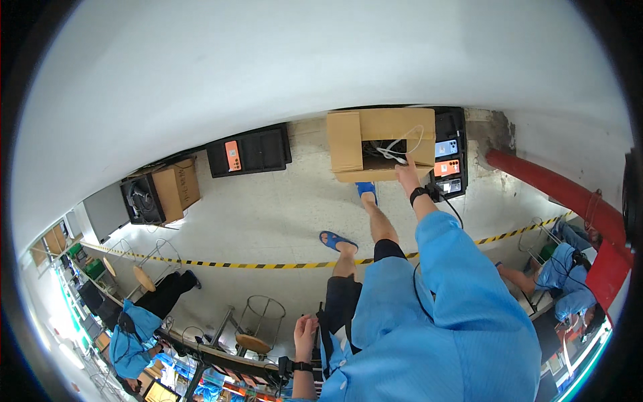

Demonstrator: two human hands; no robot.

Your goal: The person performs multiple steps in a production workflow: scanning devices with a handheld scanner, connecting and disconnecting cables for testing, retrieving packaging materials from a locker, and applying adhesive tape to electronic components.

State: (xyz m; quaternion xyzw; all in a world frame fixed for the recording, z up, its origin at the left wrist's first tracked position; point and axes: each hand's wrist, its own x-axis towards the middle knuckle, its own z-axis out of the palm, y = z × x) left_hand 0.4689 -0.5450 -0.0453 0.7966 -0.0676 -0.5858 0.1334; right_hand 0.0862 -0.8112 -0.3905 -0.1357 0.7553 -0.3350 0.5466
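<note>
My right hand (406,175) reaches forward to the near edge of an open cardboard box (345,141). Its fingers are closed on the end of a white cable (416,142), which loops up over the box's flap. Inside the box lie more cables (383,149), dark and white, partly hidden in shadow. My left hand (306,329) hangs low beside my body, fingers curled, with nothing visible in them; a black strap (326,338) runs close by.
Black trays (450,187) with several phones stand beside the box. Another black tray (261,151) holds an orange phone (233,155). A red pipe (536,177) slants at the right. Yellow-black tape (281,266) crosses the floor. Behind are stools (254,344) and seated people.
</note>
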